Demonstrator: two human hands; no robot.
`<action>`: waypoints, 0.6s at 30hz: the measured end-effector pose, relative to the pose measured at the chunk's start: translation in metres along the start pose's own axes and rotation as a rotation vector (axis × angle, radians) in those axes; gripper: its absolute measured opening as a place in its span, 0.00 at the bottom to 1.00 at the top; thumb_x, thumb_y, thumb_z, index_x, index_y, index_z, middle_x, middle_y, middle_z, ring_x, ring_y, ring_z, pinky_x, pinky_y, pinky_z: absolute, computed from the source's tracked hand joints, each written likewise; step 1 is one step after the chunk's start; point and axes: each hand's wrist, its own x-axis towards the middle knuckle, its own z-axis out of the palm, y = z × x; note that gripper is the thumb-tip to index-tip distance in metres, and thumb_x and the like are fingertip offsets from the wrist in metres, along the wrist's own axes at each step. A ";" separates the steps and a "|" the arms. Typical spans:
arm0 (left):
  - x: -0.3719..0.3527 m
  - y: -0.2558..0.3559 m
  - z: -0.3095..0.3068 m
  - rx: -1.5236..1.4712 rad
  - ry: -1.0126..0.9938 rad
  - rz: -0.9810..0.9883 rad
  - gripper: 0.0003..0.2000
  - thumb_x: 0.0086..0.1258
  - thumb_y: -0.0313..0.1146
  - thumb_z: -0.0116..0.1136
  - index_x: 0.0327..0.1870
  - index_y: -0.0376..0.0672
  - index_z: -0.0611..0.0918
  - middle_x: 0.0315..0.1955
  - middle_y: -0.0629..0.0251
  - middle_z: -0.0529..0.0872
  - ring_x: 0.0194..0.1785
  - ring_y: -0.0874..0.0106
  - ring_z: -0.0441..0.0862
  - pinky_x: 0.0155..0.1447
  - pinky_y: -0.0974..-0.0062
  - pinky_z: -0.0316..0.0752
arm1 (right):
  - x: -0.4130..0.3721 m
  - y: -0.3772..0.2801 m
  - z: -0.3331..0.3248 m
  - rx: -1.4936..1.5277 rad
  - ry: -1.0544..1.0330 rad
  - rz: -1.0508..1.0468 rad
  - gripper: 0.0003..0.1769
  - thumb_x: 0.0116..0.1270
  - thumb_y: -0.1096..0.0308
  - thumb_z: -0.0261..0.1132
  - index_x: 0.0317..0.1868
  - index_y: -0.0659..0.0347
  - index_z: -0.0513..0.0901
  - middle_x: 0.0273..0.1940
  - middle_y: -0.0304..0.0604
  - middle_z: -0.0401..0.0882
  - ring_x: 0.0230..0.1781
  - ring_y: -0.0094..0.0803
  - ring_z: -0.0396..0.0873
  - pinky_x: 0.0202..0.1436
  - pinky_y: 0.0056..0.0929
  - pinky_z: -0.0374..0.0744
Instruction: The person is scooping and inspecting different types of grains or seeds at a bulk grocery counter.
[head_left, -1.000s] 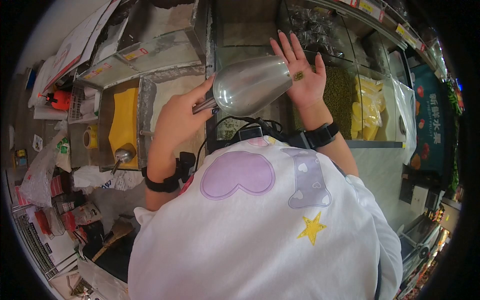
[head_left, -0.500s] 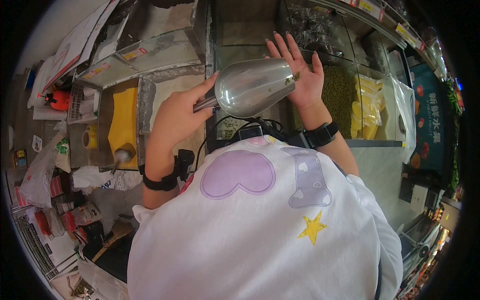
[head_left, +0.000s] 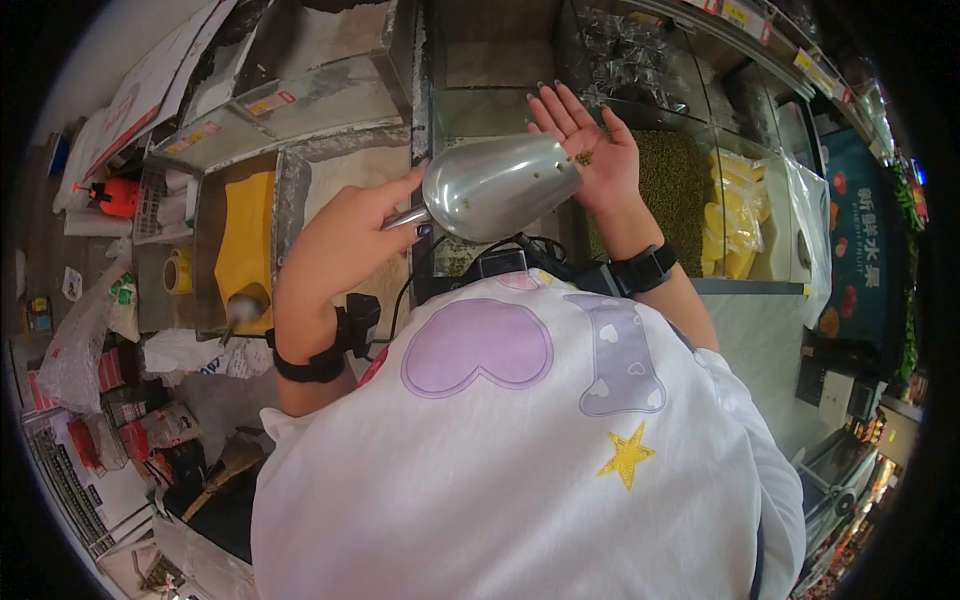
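Observation:
My left hand (head_left: 355, 225) is wrapped round the handle of a shiny metal scoop (head_left: 495, 190), whose open mouth points right. A few small green beans lie inside the scoop. At the scoop's mouth, my right hand (head_left: 600, 160) is held palm up with its fingers stretched out. A small cluster of green beans (head_left: 584, 157) rests on that palm. Behind and right of my right hand is a bin filled with green beans (head_left: 668, 180).
Yellow packages (head_left: 735, 215) fill the compartment at the right. On the left are a bin of yellow grain or powder (head_left: 245, 240) with another scoop (head_left: 243, 310), and a pale powder bin (head_left: 350, 170). Dark wrapped packs (head_left: 630, 60) sit at the back. Glass dividers separate the bins.
The scoop and my left hand have shifted slightly left and down. More beans show on my right palm, and its fingers have tilted a little to the left.

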 end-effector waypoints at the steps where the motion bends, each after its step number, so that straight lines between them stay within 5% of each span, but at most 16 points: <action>1: 0.000 -0.001 -0.001 -0.001 0.001 -0.002 0.30 0.54 0.29 0.58 0.63 0.49 0.69 0.26 0.48 0.79 0.27 0.58 0.77 0.36 0.69 0.71 | 0.000 0.001 0.001 0.000 0.000 0.002 0.32 0.67 0.57 0.48 0.65 0.69 0.58 0.67 0.57 0.57 0.69 0.48 0.55 0.70 0.50 0.55; 10: -0.005 0.006 -0.008 0.135 0.058 0.009 0.28 0.54 0.29 0.58 0.61 0.50 0.71 0.27 0.45 0.78 0.28 0.54 0.76 0.35 0.68 0.70 | 0.000 0.004 0.001 0.087 -0.003 0.073 0.30 0.67 0.59 0.47 0.64 0.70 0.60 0.65 0.59 0.59 0.68 0.49 0.57 0.70 0.49 0.57; 12: -0.002 0.002 -0.007 0.214 0.096 0.079 0.30 0.55 0.24 0.56 0.63 0.47 0.69 0.17 0.56 0.71 0.21 0.74 0.66 0.29 0.77 0.66 | -0.001 0.005 0.003 0.009 0.066 0.053 0.33 0.64 0.61 0.51 0.66 0.69 0.57 0.68 0.56 0.56 0.70 0.47 0.52 0.72 0.46 0.53; 13: -0.003 0.004 -0.008 0.214 0.095 0.079 0.30 0.55 0.24 0.56 0.63 0.47 0.69 0.17 0.56 0.71 0.21 0.74 0.66 0.29 0.77 0.66 | -0.001 0.006 0.002 0.009 0.067 0.053 0.33 0.64 0.61 0.51 0.66 0.69 0.57 0.68 0.56 0.56 0.70 0.47 0.52 0.72 0.46 0.53; 15: -0.004 0.010 -0.009 0.233 0.127 -0.006 0.28 0.53 0.31 0.59 0.60 0.53 0.73 0.30 0.46 0.79 0.32 0.52 0.77 0.36 0.65 0.71 | -0.003 0.006 0.001 -0.002 0.029 0.098 0.32 0.64 0.62 0.51 0.66 0.70 0.57 0.67 0.56 0.56 0.70 0.46 0.52 0.72 0.46 0.54; 18: -0.004 0.010 -0.009 0.217 0.131 -0.031 0.28 0.53 0.31 0.59 0.60 0.53 0.73 0.31 0.47 0.80 0.32 0.52 0.78 0.37 0.66 0.71 | -0.002 0.007 0.005 0.058 0.087 0.057 0.32 0.64 0.63 0.51 0.66 0.70 0.58 0.67 0.57 0.56 0.71 0.45 0.52 0.71 0.45 0.55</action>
